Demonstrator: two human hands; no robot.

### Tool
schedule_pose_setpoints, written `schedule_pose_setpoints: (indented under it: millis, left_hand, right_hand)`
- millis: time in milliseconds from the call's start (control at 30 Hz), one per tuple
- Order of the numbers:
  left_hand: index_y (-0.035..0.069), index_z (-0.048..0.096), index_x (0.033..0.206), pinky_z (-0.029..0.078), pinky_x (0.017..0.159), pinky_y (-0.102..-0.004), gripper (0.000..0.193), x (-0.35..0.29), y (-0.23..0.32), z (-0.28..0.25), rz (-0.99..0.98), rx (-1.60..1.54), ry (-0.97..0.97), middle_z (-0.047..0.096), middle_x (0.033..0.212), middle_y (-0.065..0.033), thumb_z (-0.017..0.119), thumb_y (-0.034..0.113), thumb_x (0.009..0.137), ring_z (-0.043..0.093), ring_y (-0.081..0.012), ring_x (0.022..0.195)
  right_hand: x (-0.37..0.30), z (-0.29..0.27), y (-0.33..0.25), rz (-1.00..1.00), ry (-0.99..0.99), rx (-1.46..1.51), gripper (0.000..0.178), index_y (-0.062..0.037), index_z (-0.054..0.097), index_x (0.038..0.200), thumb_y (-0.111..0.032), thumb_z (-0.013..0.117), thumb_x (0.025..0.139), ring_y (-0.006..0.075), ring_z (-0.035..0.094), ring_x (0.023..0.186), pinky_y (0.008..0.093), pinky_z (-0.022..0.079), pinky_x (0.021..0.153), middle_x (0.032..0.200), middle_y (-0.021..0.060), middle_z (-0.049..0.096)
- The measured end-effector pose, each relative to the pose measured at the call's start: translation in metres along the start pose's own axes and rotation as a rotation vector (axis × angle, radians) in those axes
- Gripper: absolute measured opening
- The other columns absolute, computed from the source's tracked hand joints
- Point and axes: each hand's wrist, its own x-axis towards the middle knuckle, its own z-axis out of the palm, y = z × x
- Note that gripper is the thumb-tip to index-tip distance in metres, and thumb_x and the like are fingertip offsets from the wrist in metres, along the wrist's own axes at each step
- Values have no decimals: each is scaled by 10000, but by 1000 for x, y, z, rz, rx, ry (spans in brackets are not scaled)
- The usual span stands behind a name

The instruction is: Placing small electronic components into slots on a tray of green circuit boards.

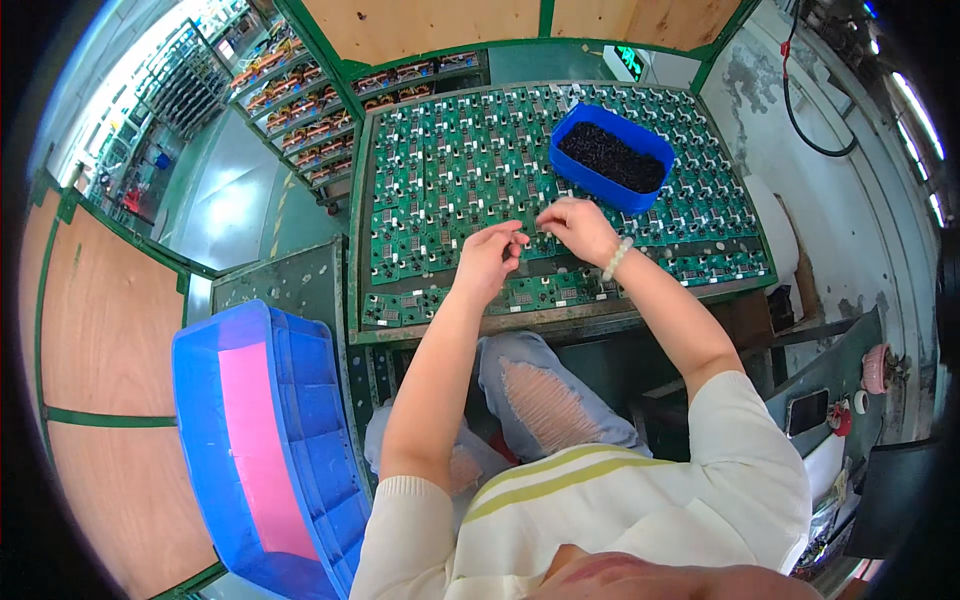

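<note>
Rows of green circuit boards point(420, 190) cover the worktable, each carrying small white and black parts. My left hand point(490, 262) is over the near rows, its fingers curled together; whatever they hold, if anything, is too small to make out. Close to its right, my right hand point(580, 228) has thumb and fingers pinched together just above the boards, and the fingertips hide what is between them. A pale beaded bracelet point(618, 258) circles my right wrist. Beyond that hand a blue tray point(612, 190) filled with small black pieces point(610, 157) rests on the boards.
At my left stands a large blue crate point(305, 390) with a pink sheet point(262, 440) in it. Loaded racks point(300, 120) stand beyond the table's far left. A phone point(807, 412) and a pink pot point(875, 368) lie on a side surface at right.
</note>
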Motion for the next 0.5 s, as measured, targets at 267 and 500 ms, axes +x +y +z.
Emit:
schedule_pose_setpoints:
  millis: [267, 500]
  left_hand:
    - [-18, 594, 960, 317, 437, -178, 230, 3, -6, 17, 94, 507, 143, 606, 732, -41, 663, 165, 839, 430, -41, 548]
    - [4, 673, 946, 313, 445, -176, 205, 10, -15, 4, 84, 512, 132, 606, 731, -9, 697, 149, 803, 418, -32, 528]
  right_hand:
    - [-10, 10, 3, -47, -115, -321, 101, -63, 664, 795, -147, 630, 751, 271, 566, 869, 377, 454, 811, 811, 91, 630]
    - [-11, 13, 15, -99, -163, -311, 120, -81, 698, 819, -124, 612, 747, 274, 560, 853, 369, 456, 818, 793, 107, 615]
